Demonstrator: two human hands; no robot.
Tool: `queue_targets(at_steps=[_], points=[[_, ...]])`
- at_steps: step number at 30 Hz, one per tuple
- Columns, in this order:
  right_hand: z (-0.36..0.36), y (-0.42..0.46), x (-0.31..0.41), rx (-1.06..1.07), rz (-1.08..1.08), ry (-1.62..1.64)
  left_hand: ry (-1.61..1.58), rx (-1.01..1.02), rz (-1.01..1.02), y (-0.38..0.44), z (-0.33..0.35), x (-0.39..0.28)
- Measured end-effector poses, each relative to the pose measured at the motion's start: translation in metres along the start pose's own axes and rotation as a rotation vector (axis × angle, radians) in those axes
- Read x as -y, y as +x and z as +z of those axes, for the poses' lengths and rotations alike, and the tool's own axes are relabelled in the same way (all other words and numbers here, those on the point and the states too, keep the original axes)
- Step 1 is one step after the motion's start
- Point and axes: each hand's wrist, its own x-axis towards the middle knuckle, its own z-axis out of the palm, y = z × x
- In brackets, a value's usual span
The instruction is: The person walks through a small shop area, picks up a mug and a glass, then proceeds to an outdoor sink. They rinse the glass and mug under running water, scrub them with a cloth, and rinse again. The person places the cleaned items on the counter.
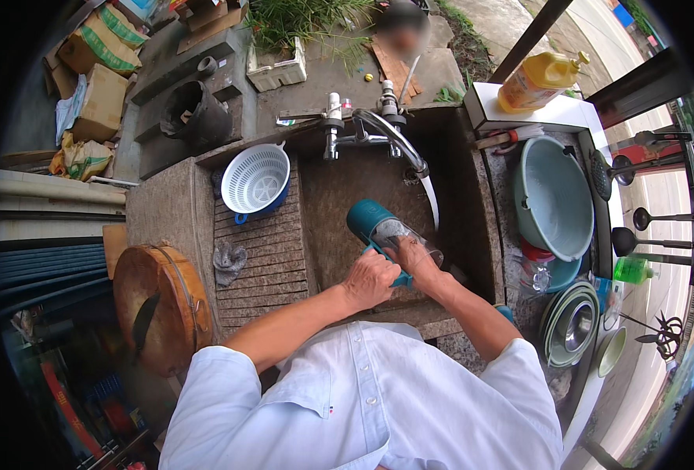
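Over the stone sink [335, 176] I see a jug [370, 218] with a teal end, a clear section and a teal handle, lying tilted. My left hand [372, 277] is closed around its handle. Inside the clear section, the fingers of my right hand [414, 258] hold a grey scrubbing cloth [389, 228] against the wall; part of the cloth is hidden. To the right of the jug, water [432, 202] runs from the curved chrome faucet [397, 138] into the sink.
A white colander [256, 179] and a grey cloth [228, 263] sit on the ribbed drainboard at left, beyond a round wooden chopping block [147, 258]. Basins [558, 197] and stacked bowls [570, 323] stand on the right. A yellow jug-shaped bottle [535, 82] is at the back right.
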Motion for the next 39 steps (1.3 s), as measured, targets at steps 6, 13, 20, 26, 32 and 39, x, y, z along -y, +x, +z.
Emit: queue_targets(at_steps=[6,13,20,26,32,39], points=[[0.035,0.004,-0.046,0.098,0.329,0.767,-0.015,0.162,0.032,0.011,-0.006,0.018],[-0.054,0.009,0.033,0.228,0.249,0.437,-0.313,0.423,-0.234,0.045,-0.037,0.038],[-0.082,0.033,0.036,0.614,0.634,0.627,-0.552,0.52,-0.385,0.085,-0.06,0.049],[-0.052,0.041,-0.009,0.71,0.382,0.629,-0.592,0.679,-0.422,0.101,-0.065,0.054],[-0.04,0.048,-0.027,0.823,0.264,0.401,-0.559,0.713,-0.363,0.104,-0.067,0.049],[-0.041,0.048,-0.011,0.916,-0.093,0.084,-0.582,0.733,-0.308,0.098,-0.056,0.048]])
